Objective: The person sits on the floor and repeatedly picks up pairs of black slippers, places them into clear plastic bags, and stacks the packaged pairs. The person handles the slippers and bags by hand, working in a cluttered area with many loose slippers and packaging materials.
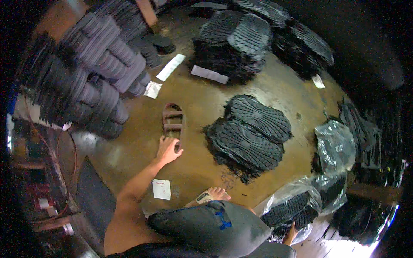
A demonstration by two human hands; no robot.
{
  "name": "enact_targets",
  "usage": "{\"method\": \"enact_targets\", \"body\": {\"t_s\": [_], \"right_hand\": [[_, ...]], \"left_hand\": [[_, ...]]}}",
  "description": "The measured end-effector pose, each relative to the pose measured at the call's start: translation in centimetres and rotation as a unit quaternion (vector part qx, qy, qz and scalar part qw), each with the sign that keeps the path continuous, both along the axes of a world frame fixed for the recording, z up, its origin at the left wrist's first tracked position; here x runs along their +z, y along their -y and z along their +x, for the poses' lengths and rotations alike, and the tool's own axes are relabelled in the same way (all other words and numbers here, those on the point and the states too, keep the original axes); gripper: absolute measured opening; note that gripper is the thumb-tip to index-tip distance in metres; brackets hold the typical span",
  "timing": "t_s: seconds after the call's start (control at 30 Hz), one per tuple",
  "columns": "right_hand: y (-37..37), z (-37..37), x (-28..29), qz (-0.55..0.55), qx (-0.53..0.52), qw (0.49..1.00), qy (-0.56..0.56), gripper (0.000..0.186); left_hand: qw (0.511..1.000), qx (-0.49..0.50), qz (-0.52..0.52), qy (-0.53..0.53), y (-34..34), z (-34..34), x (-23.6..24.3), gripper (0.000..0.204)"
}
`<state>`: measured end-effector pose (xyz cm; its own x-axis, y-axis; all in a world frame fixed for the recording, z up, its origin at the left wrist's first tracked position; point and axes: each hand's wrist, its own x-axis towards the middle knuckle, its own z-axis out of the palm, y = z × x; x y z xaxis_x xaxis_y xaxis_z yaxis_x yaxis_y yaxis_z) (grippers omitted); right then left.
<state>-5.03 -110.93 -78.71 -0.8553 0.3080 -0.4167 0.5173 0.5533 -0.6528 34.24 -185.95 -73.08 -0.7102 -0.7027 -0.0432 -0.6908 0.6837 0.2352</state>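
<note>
So the biggest thing here is a shiny brown floor, kinda mottled. Along the left there's a big bank of grey-purple sole-shaped sheets, thin flat layers stacked so their edges look ribbed. At the back sit black textured piles, and mid-floor there's a pair of black sole stacks, side by side, with rippled, bumpy tops and ragged edges. Lower right, a crinkly clear plastic bag is around some knobbly black soles. Next down is a brown sole-shaped frame, a narrow open outline with crossbars, lying left of the middle stacks. The left hand has its fingers and thumb curled around the frame's near end. The right hand is at those bagged soles; can't tell how tightly its fingers close. Smallest: flat white paper slips.
</note>
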Motion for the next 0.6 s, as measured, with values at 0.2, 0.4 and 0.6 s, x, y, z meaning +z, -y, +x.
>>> {"method": "enact_targets", "body": {"t_s": [0.2,0.4,0.6], "right_hand": [[3.4,-1.1,1.4,0.082,-0.005,0.995,0.057,0.046],[4.4,-0.7,1.9,0.093,-0.020,0.995,0.031,0.046],[4.0,0.7,2.2,0.094,-0.036,0.995,0.008,0.045]], "left_hand": [[0.999,-0.015,-0.005,-0.033,0.7,0.6,-1.2,0.048],[0.998,-0.013,0.064,0.019,0.8,0.9,-1.5,0.053],[0.996,0.039,-0.074,0.014,-1.6,-1.7,1.9,0.050]]}}
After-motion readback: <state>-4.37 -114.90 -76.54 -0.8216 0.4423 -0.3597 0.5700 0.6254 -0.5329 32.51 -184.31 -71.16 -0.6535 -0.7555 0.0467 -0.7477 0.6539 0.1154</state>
